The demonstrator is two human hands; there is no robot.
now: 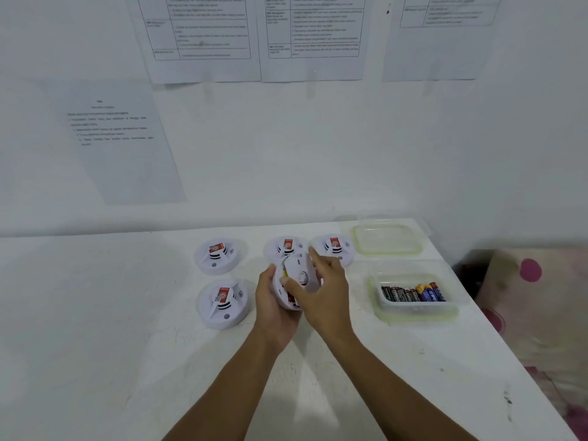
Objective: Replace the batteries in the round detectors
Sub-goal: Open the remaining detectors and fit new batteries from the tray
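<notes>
A: Nearest to us are our two forearms, reaching up over the white table (95, 313) to the detector in hand (291, 283). Our left hand (275, 302) is closed around its body from the left side; our right hand (321, 289) pinches the white back cover (300, 270) between thumb and fingers.

B: So which way does it face?

A: It is tilted on edge, its open side towards the right hand, with the cover partly swung off. That hand is the nearer one to the tub of batteries (413, 292), which lies just to our right. The batteries stand packed side by side.

B: And the rest?

A: Four detectors wait face up: two on the left (221, 254) (222, 302), two behind our hands (286, 248) (332, 248), each with a red label we cannot read. An empty tub (386, 238) sits at the far right. The battery brands and the sheets on the wall (203, 33) are too blurred to read
</notes>
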